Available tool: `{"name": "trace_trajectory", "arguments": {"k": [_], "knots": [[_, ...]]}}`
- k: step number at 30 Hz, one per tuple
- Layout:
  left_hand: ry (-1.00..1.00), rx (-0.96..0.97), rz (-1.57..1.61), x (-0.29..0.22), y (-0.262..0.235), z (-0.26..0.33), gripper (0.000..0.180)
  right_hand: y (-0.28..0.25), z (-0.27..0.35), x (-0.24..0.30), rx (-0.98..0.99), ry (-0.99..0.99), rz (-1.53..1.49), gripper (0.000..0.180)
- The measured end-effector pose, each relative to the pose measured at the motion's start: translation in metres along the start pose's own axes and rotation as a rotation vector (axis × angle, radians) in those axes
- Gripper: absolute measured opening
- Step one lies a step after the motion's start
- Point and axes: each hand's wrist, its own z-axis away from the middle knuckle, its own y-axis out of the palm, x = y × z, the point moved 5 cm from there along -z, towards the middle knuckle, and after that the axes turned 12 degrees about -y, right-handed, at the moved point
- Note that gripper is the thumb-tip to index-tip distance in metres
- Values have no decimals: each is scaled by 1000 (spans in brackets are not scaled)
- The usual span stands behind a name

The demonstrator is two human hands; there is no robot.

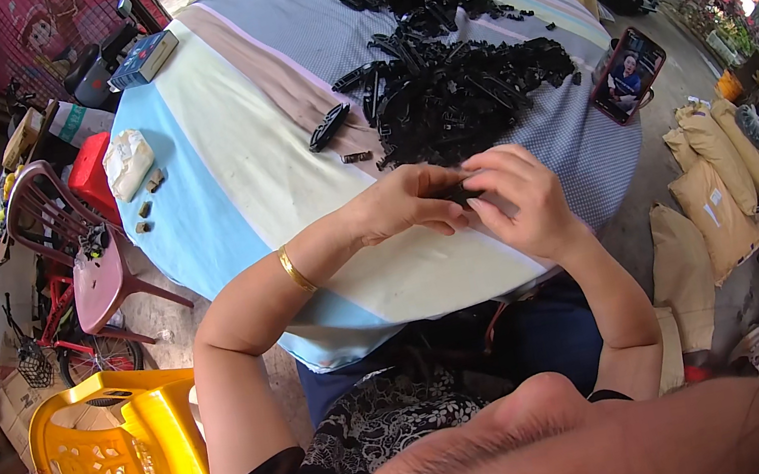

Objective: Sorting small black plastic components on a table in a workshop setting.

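Observation:
My left hand and my right hand meet over the near part of a round table covered by a striped cloth. Both have their fingers closed around a small dark piece, mostly hidden by the fingertips. Just beyond them spreads a large heap of black plastic parts, some long and curved, others tiny. Left of the heap lies a black oval part by itself. A short dark strip with lighter marks rests between that part and my left hand.
A phone stands propped at the table's right edge. A crumpled white bag and small brownish bits lie at the left, a blue box farther back. Pink and yellow plastic chairs stand left; brown sacks lean right.

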Motion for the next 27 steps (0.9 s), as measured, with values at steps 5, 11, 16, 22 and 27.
{"name": "trace_trajectory", "arguments": {"k": [5, 11, 16, 22, 27], "knots": [[375, -228, -403, 0, 3, -1, 45, 17, 21, -19, 68, 488, -386, 26], [377, -338, -674, 0, 2, 2, 41, 19, 23, -15, 160, 361, -116, 31], [629, -746, -1195, -29, 6, 24, 35, 21, 37, -36, 354, 565, -580, 34], [205, -1177, -1144, -27, -60, 13, 33, 24, 24, -56, 210, 327, 20, 20], [157, -1098, -1059, -25, -66, -4, 30, 35, 28, -65, 288, 176, 280, 10]]}}
